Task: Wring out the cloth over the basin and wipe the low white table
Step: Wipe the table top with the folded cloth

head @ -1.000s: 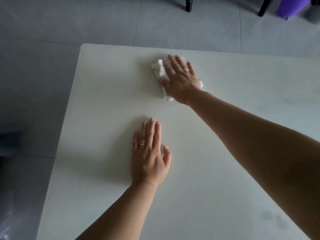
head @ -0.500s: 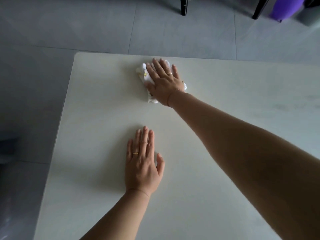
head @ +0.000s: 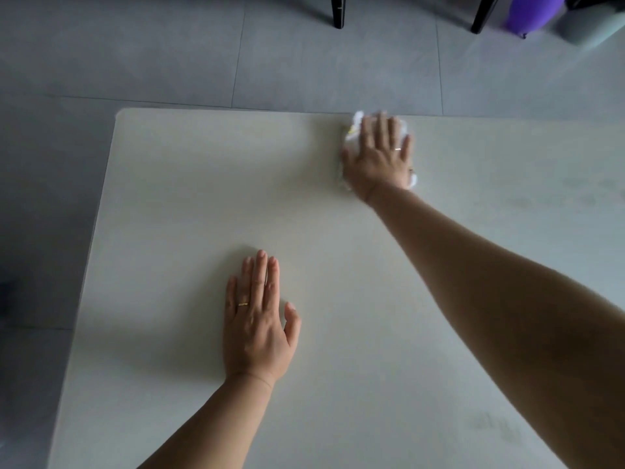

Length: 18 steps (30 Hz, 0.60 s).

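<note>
Large grey floor tiles (head: 169, 52) with thin grout lines lie under soft, even light. At the far edge stands a black furniture leg (head: 338, 13) and, further right, a slanted black leg (head: 482, 13). Just beside the latter is a blurred purple rounded object (head: 527, 11).

Cloth (head: 351, 138) is mostly hidden under the blurred right grip (head: 380, 157); bench (head: 203, 198) gets cut off at right and bottom.
</note>
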Available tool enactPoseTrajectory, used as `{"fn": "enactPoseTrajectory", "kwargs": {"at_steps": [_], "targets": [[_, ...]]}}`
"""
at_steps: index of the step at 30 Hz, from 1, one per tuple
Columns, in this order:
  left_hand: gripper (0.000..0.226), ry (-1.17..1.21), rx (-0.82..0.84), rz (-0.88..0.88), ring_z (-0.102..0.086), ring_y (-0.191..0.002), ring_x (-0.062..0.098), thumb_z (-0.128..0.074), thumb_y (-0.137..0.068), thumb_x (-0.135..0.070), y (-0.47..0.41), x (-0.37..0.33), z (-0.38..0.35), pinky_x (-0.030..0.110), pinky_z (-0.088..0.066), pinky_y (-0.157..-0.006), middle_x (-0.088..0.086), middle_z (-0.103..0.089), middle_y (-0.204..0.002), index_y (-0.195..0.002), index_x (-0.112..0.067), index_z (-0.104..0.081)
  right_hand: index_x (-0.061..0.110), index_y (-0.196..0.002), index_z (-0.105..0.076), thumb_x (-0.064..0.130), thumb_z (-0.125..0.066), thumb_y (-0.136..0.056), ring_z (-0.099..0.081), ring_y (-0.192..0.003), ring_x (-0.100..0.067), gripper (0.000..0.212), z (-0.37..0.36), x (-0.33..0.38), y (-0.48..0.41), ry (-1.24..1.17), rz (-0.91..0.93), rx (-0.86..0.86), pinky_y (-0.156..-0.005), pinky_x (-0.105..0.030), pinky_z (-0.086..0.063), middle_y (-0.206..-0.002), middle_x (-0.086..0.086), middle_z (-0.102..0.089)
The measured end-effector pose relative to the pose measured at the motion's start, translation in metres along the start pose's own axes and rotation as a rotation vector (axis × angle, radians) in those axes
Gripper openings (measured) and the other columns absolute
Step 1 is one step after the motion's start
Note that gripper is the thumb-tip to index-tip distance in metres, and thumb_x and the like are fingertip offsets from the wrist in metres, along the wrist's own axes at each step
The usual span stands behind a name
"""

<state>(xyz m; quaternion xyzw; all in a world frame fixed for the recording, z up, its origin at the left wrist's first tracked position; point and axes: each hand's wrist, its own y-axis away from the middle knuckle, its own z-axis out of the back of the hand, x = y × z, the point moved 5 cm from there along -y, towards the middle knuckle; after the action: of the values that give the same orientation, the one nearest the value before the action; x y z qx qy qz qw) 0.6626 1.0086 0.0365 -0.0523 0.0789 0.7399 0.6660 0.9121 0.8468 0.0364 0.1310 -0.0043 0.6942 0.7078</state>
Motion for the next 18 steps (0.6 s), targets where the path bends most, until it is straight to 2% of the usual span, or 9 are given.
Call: {"fn": "enactPoseTrajectory", "kwargs": {"at_steps": [2, 5, 7, 12, 15, 16, 18], "targets": [[0.065, -0.005, -0.013, -0.001, -0.028, -0.142, 0.028, -0.037, -0.085, -0.029, 0.0, 0.0, 0.0, 0.046, -0.021, -0.115, 0.012, -0.028, -0.155, -0.145, -0.006, -0.034, 0.024, -0.151, -0.004, 0.048, -0.021, -0.096, 0.008, -0.146, -0.022, 0.062, -0.009, 0.025, 0.017, 0.029, 0.169, 0.032, -0.117, -0.045, 0.008, -0.16, -0.003, 0.002], [0.065, 0.0, -0.019, -0.011, -0.028, -0.142, 0.029, -0.036, -0.085, -0.029, 0.0, -0.001, 0.001, 0.047, -0.021, -0.115, 0.012, -0.028, -0.154, -0.145, -0.005, -0.034, 0.026, -0.15, -0.006, 0.049, -0.019, -0.097, 0.006, -0.146, -0.018, 0.059, -0.007, 0.005, 0.027, 0.03, 0.283, 0.046, -0.117, -0.041, 0.006, -0.16, 0.0, 0.0], [0.065, -0.003, -0.011, -0.007, -0.029, -0.142, 0.03, -0.036, -0.085, -0.029, -0.001, -0.001, 0.0, 0.048, -0.023, -0.114, 0.013, -0.029, -0.154, -0.145, -0.005, -0.035, 0.027, -0.15, -0.006, 0.05, -0.02, -0.097, 0.004, -0.146, -0.017, 0.06, 0.001, -0.039, 0.028, 0.036, 0.219, 0.019, -0.117, -0.041, 0.005, -0.16, 0.002, -0.001], [0.066, -0.001, 0.0, 0.002, -0.029, -0.142, 0.03, -0.035, -0.084, -0.031, -0.001, 0.0, -0.002, 0.048, -0.023, -0.114, 0.013, -0.029, -0.154, -0.144, -0.004, -0.035, 0.026, -0.151, -0.002, 0.05, -0.019, -0.097, 0.007, -0.146, -0.019, 0.061, 0.024, -0.156, 0.038, 0.024, -0.193, -0.015, -0.118, -0.044, 0.003, -0.16, 0.001, 0.003], [0.066, 0.006, 0.003, -0.003, -0.027, -0.142, 0.03, -0.035, -0.085, -0.031, -0.002, 0.001, -0.003, 0.048, -0.022, -0.114, 0.013, -0.029, -0.154, -0.145, -0.005, -0.034, 0.021, -0.151, -0.003, 0.047, -0.021, -0.096, 0.009, -0.146, -0.024, 0.063, 0.02, -0.142, 0.043, -0.035, -0.391, -0.039, -0.117, -0.048, 0.004, -0.16, -0.004, 0.004], [0.066, 0.006, 0.004, -0.004, -0.026, -0.143, 0.03, -0.035, -0.085, -0.03, -0.002, 0.001, -0.003, 0.049, -0.022, -0.114, 0.013, -0.028, -0.154, -0.145, -0.005, -0.034, 0.02, -0.151, -0.003, 0.047, -0.022, -0.096, 0.009, -0.146, -0.025, 0.064, 0.016, -0.122, 0.047, -0.037, -0.394, -0.042, -0.117, -0.048, 0.004, -0.16, -0.006, 0.004], [0.066, 0.008, 0.009, -0.008, -0.026, -0.143, 0.03, -0.035, -0.085, -0.03, -0.002, 0.001, -0.004, 0.049, -0.022, -0.114, 0.013, -0.029, -0.154, -0.145, -0.005, -0.034, 0.02, -0.151, -0.003, 0.048, -0.022, -0.096, 0.009, -0.146, -0.024, 0.064, 0.003, -0.074, 0.062, -0.02, -0.275, -0.043, -0.117, -0.047, 0.007, -0.16, -0.005, 0.004]]}}
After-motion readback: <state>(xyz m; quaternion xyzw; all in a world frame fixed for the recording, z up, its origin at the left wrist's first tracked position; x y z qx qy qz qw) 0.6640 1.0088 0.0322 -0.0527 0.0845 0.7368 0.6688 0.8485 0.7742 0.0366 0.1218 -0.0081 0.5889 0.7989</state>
